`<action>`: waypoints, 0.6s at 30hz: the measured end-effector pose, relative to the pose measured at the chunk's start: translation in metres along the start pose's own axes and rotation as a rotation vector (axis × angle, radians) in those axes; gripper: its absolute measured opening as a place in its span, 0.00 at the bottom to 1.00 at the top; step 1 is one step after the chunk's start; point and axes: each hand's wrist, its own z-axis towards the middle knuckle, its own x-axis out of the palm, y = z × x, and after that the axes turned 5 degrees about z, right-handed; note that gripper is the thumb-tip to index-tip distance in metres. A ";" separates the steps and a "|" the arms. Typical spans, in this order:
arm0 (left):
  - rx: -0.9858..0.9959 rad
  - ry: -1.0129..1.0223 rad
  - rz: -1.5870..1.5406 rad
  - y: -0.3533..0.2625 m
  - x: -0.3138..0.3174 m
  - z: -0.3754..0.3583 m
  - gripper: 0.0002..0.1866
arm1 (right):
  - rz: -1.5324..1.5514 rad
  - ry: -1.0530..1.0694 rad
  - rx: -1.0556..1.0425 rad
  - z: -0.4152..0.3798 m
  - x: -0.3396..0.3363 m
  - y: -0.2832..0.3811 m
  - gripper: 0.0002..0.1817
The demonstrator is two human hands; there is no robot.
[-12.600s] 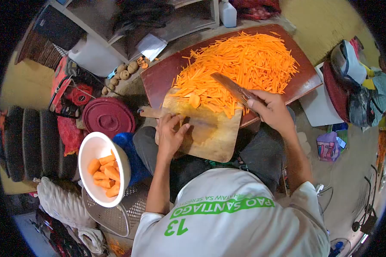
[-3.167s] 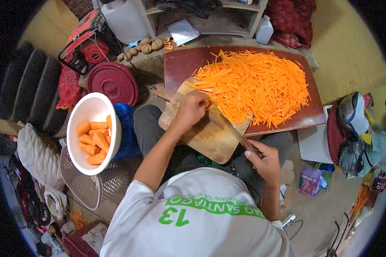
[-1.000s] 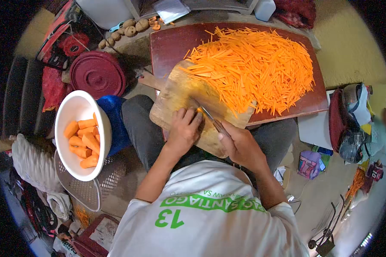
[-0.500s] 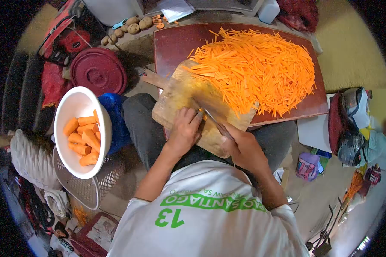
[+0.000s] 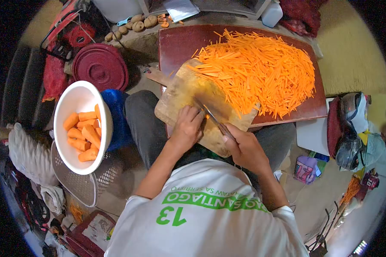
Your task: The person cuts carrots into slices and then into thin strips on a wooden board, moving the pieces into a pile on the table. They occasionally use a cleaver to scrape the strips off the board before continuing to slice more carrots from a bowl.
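Observation:
My right hand (image 5: 245, 147) grips the handle of a kitchen knife (image 5: 218, 123), its blade pointing up and left over the wooden cutting board (image 5: 171, 103). Curled fingers of my left hand (image 5: 188, 129) press on the board just left of the blade. A small orange bit of carrot (image 5: 207, 116) shows beside the blade; the rest of that piece is hidden by my fingers. A large heap of carrot sticks (image 5: 261, 73) covers the board's upper right edge and spreads over the red table (image 5: 180, 40).
To the left, a white bowl (image 5: 61, 128) holds several peeled carrot chunks (image 5: 90, 133). Behind it lies a round dark-red lid (image 5: 99, 67). Several potatoes (image 5: 138, 26) sit beyond the table. A purple pack (image 5: 306, 168) is on the floor at right.
The view has shifted slightly. Knife and both hands stay close together at nearly the same spot on the board, with the blade a little differently placed beside the left fingertips.

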 end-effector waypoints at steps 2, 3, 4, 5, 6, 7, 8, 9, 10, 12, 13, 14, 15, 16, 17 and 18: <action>-0.003 0.007 -0.002 0.001 0.001 0.000 0.21 | -0.059 0.000 -0.023 0.001 0.005 -0.007 0.18; -0.001 0.006 0.001 0.001 0.002 0.000 0.21 | -0.093 -0.006 -0.060 0.007 0.010 -0.011 0.19; 0.002 0.004 0.006 0.002 0.003 0.000 0.22 | -0.127 -0.014 -0.097 0.010 0.012 -0.013 0.20; 0.003 0.009 0.004 0.003 0.003 0.000 0.22 | -0.081 -0.013 -0.073 0.011 0.009 -0.013 0.20; 0.003 0.014 0.001 0.002 0.002 -0.001 0.22 | -0.035 -0.011 -0.048 0.011 0.006 -0.008 0.20; 0.001 0.016 -0.001 0.003 0.002 0.000 0.22 | 0.008 -0.006 -0.026 0.011 0.002 -0.004 0.20; 0.000 0.008 -0.001 0.002 0.001 0.001 0.22 | 0.035 -0.023 -0.029 0.009 0.000 -0.001 0.20; -0.005 0.001 0.000 0.000 0.000 0.001 0.22 | 0.062 -0.036 -0.032 0.004 -0.001 0.001 0.20; -0.013 -0.005 0.001 -0.001 -0.001 0.000 0.21 | 0.090 -0.047 -0.033 0.002 0.000 0.003 0.20; -0.032 0.008 0.011 -0.001 -0.001 -0.002 0.22 | 0.059 -0.036 -0.037 0.004 0.007 -0.007 0.20; -0.036 0.014 0.016 -0.002 0.000 -0.001 0.22 | 0.042 -0.037 -0.039 0.005 0.008 -0.010 0.20; -0.037 0.005 0.017 -0.001 0.003 -0.003 0.23 | 0.046 -0.033 -0.036 0.006 0.008 -0.011 0.20; -0.035 -0.003 0.018 0.000 0.005 -0.003 0.24 | 0.050 -0.032 -0.034 0.010 0.007 -0.006 0.20; -0.032 -0.012 0.020 0.001 0.006 -0.003 0.24 | 0.054 -0.032 -0.033 0.012 0.006 -0.002 0.19; -0.021 -0.015 0.019 0.001 0.006 -0.003 0.25 | 0.064 -0.032 -0.015 0.010 0.004 0.000 0.19; -0.012 -0.018 0.018 -0.001 0.001 0.000 0.25 | 0.074 -0.029 0.002 0.009 0.003 0.002 0.19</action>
